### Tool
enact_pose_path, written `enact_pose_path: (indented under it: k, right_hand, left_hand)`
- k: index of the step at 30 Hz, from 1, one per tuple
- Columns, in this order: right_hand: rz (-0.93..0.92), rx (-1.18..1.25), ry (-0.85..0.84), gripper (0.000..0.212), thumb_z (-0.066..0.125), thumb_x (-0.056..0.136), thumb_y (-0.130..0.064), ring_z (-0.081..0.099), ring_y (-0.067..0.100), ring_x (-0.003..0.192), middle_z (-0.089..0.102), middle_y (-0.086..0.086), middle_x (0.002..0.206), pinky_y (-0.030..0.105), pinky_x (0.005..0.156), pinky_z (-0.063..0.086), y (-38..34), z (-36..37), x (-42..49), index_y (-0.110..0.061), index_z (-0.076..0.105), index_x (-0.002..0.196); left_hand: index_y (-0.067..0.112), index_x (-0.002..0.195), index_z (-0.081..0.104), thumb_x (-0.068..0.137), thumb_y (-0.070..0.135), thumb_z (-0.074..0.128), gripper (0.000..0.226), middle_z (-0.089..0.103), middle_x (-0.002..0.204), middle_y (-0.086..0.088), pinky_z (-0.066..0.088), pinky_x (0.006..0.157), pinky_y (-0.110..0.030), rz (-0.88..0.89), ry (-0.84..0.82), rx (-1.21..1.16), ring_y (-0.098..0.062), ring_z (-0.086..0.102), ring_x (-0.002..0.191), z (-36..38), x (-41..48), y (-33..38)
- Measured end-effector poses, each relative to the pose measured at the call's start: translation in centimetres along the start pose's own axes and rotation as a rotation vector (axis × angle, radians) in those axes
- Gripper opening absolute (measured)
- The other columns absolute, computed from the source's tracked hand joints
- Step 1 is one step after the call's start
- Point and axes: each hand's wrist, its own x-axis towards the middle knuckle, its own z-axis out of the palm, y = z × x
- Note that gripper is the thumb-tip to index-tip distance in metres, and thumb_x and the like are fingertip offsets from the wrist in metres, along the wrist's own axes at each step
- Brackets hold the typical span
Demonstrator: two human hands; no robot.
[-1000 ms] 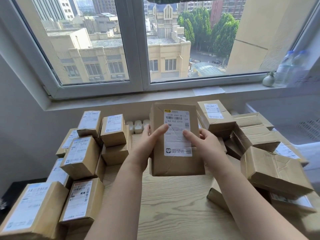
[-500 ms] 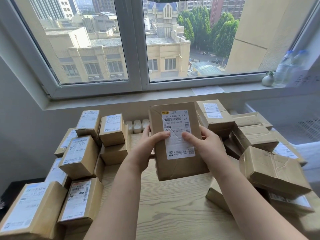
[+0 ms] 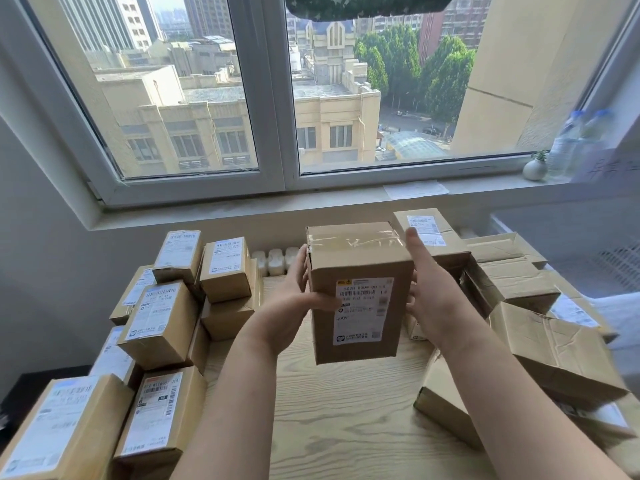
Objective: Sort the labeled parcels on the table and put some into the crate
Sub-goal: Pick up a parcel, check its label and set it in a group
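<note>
**Reading the label before we sort**

We hold the parcel (image 3: pixel 358 271) upright in the air above the worktop (image 3: pixel 346 417), between the two heaps. Our left hand (image 3: pixel 294 299) grips its left edge, with the thumb across the label (image 3: pixel 363 313) and the fingers round the back. Our right hand (image 3: pixel 429 292) presses flat against the right side, fingers straight.

To do this well, we judge that we should slide the thumb off the print, turn the label toward the window light and squeeze evenly so the box cannot twist.

The box is plain brown card, rectangular and sharp-cornered. Its top is sealed with glossy clear tape (image 3: pixel 356 241), and the label is smooth white paper. The left stack (image 3: pixel 162 317) looks crisp; the right pile (image 3: pixel 554 344) is creased and dented. We cannot tell where the crate is.
</note>
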Motion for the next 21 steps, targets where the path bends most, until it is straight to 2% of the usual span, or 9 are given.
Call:
enact_pose_path:
  k: [2,4,7,9,12,13,15,17,21]
  right_hand:
    - [0.038,0.017,0.013,0.046,0.058,0.094,-0.062,0.073,0.020,0.089,0.078,0.003,0.096,0.037,0.075,0.057,-0.2,0.2,0.2,-0.022,0.069,0.113]
    - [0.035,0.007,0.021,0.036,0.061,0.096,-0.047,0.069,0.019,0.080,0.072,0.005,0.089,0.034,0.067,0.054,-0.2,0.5,0.1,-0.015,0.068,0.112]
    - [-0.007,0.021,0.013,0.017,0.060,0.095,-0.031,0.063,0.019,0.078,0.066,0.006,0.093,0.031,0.064,0.050,0.2,0.6,0.3,-0.018,0.069,0.102]
    - [-0.045,0.014,-0.021,0.012,0.057,0.094,-0.022,0.062,0.017,0.077,0.067,0.004,0.093,0.028,0.058,0.050,0.1,0.6,0.2,-0.022,0.068,0.098]
    - [-0.075,-0.050,-0.026,0.017,0.058,0.091,-0.021,0.063,0.017,0.084,0.069,0.002,0.100,0.028,0.058,0.049,0.0,0.5,0.2,-0.024,0.067,0.105]
    - [-0.078,-0.070,-0.021,0.026,0.064,0.089,-0.027,0.067,0.016,0.090,0.070,0.001,0.108,0.029,0.062,0.052,0.0,0.4,0.3,-0.025,0.066,0.115]
    - [-0.079,-0.101,0.004,0.070,0.082,0.073,-0.050,0.071,0.018,0.103,0.070,0.000,0.122,0.038,0.077,0.061,0.5,0.4,0.6,-0.030,0.057,0.136]
    - [-0.100,-0.130,0.056,0.100,0.090,0.053,-0.066,0.071,0.021,0.108,0.070,-0.001,0.125,0.046,0.091,0.059,0.9,0.6,0.7,-0.035,0.054,0.141]
    - [-0.128,-0.152,0.084,0.096,0.088,0.053,-0.064,0.070,0.022,0.109,0.070,-0.001,0.124,0.048,0.093,0.059,0.9,0.8,0.6,-0.037,0.055,0.139]
  left_hand:
    - [0.026,0.155,0.032,0.068,0.002,0.078,0.101,0.063,0.139,-0.008,0.050,0.106,-0.040,0.010,-0.012,-0.022,-0.025,0.062,0.126,0.5,0.0,0.0]
    - [0.027,0.157,0.030,0.072,0.027,0.085,0.101,0.060,0.143,-0.005,0.042,0.114,-0.044,0.027,-0.004,-0.081,-0.023,0.058,0.131,1.1,0.2,0.0]
    - [0.023,0.158,0.034,0.075,0.062,0.079,0.102,0.056,0.149,-0.006,0.036,0.118,-0.049,0.003,0.043,-0.218,-0.025,0.054,0.137,1.8,0.1,0.6]
    - [0.022,0.152,0.044,0.078,0.059,0.075,0.088,0.064,0.139,-0.008,0.047,0.108,-0.046,-0.011,0.083,-0.223,-0.027,0.061,0.128,2.1,0.0,1.1]
    - [0.031,0.138,0.055,0.076,0.033,0.076,0.066,0.072,0.123,-0.005,0.058,0.087,-0.036,-0.007,0.133,-0.187,-0.024,0.070,0.109,2.4,0.2,1.1]
    - [0.030,0.135,0.057,0.075,0.027,0.074,0.062,0.073,0.120,-0.006,0.059,0.082,-0.034,0.007,0.135,-0.180,-0.023,0.071,0.103,2.5,0.2,1.1]
    - [0.028,0.134,0.056,0.075,0.022,0.073,0.062,0.074,0.117,-0.007,0.059,0.076,-0.031,0.020,0.142,-0.180,-0.021,0.072,0.097,2.7,0.1,1.3]
    - [0.028,0.136,0.054,0.074,0.022,0.074,0.066,0.074,0.117,-0.007,0.059,0.070,-0.029,0.044,0.148,-0.192,-0.019,0.074,0.094,2.8,0.0,1.4]
    - [0.026,0.136,0.053,0.086,0.014,0.075,0.057,0.074,0.116,-0.008,0.058,0.068,-0.027,0.044,0.169,-0.203,-0.019,0.075,0.092,3.0,0.1,1.0]
